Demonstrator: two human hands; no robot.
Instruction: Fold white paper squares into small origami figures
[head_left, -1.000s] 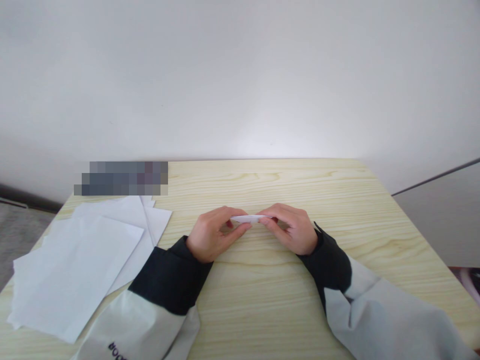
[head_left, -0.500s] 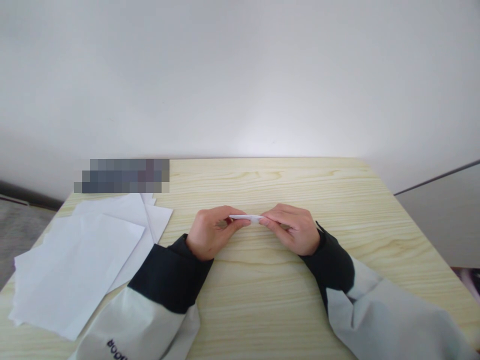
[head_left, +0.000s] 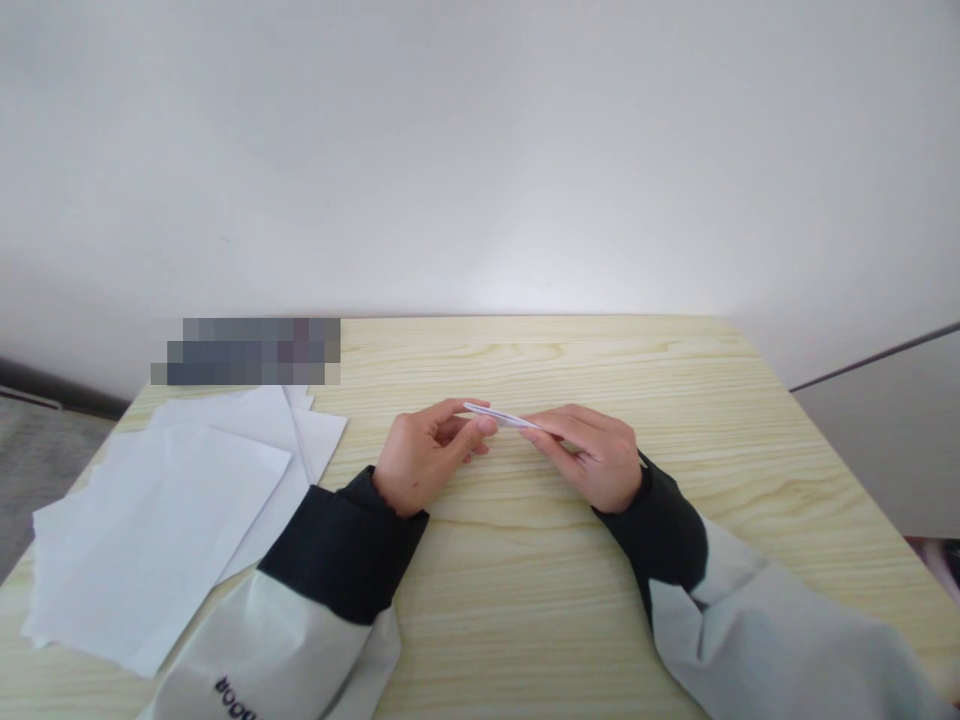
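Note:
A small folded piece of white paper [head_left: 501, 416] is held edge-on just above the middle of the light wooden table [head_left: 570, 600]. My left hand [head_left: 424, 458] pinches its left end between thumb and fingers. My right hand [head_left: 592, 455] pinches its right end, fingers pressed together. The paper tilts, its left end a little higher than its right. Both arms wear dark cuffs and pale sleeves.
Several loose white sheets [head_left: 157, 520] lie spread on the table's left side, reaching its left edge. A blurred dark strip [head_left: 247, 352] sits at the back left against the white wall. The table's right edge drops off to a grey floor.
The folded paper has risen slightly and tilted, its left end lifting. Both hands have shifted a little with it, staying pinched on its ends.

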